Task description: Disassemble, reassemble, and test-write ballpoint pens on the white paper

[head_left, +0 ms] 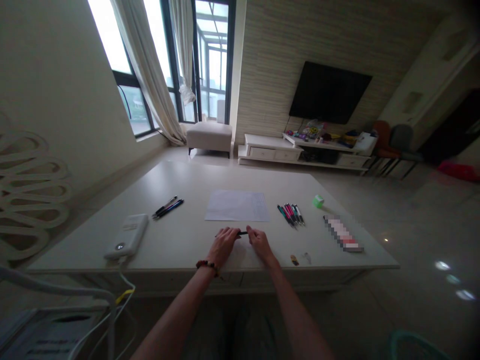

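Both hands are close together over the near middle of a white table [180,250]. A dark pen [243,233] lies sideways between them. My left hand [225,242], with a beaded bracelet at the wrist, has its fingers closed around the pen's left part. My right hand [259,243] pinches the pen's right end. Just beyond the hands lies a sheet of white paper [237,205]. Several pens [291,215] in pink, green, black and white lie in a group to its right. More dark pens [168,207] rest to its left.
A white power bank [129,235] with a cable sits at the table's left. On the right are a small green item [318,201], a blurred-out phone-shaped object [342,233] and a small brownish piece [294,260]. A TV cabinet [273,150] and a stool [209,136] stand beyond.
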A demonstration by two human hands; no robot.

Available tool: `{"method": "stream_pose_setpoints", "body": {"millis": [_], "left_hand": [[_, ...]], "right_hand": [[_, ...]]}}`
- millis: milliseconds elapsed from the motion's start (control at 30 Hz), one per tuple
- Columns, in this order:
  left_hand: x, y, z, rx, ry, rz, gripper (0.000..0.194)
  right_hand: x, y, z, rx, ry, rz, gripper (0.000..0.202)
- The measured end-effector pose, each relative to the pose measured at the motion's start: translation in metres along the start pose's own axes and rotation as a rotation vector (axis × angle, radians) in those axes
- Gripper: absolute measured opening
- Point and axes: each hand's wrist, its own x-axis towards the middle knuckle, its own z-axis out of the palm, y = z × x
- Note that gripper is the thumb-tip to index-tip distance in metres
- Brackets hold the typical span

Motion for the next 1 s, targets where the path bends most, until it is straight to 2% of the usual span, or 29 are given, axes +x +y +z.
{"method": "stream_pose_setpoints", "body": {"millis": [333, 467, 600, 733, 867, 1000], "left_hand": [[0.0000, 0.0001, -0.0005, -0.017, 0.000, -0.011, 0.016], [-0.0002, -0.0002, -0.0010, -0.020, -0.002, -0.006, 0.017], [-0.0002, 0.0000, -0.0012, -0.015, 0.007, 0.004, 0.018], [-0.0006, 0.0009, -0.0010, -0.009, 0.026, -0.001, 0.019], [-0.0007, 0.0019, -0.0016, -0.007, 0.037, -0.010, 0.019], [-0.0004, 0.0020, -0.0025, -0.017, 0.037, -0.008, 0.019]], "right_hand": [[0.0004, 0.0005, -0.0008, 0.023, 0.000, -0.006, 0.039], [-0.0010, 0.0000, -0.0010, 0.020, -0.013, 0.015, 0.046], [-0.0009, -0.0017, -0.0006, 0.015, -0.038, -0.030, 0.040], [0.0000, -0.0026, -0.0009, -0.042, -0.027, -0.001, 0.049], [-0.0001, -0.0036, -0.0021, -0.013, -0.045, -0.030, 0.043], [-0.0007, -0.0047, -0.0028, -0.034, -0.028, -0.014, 0.048]]}}
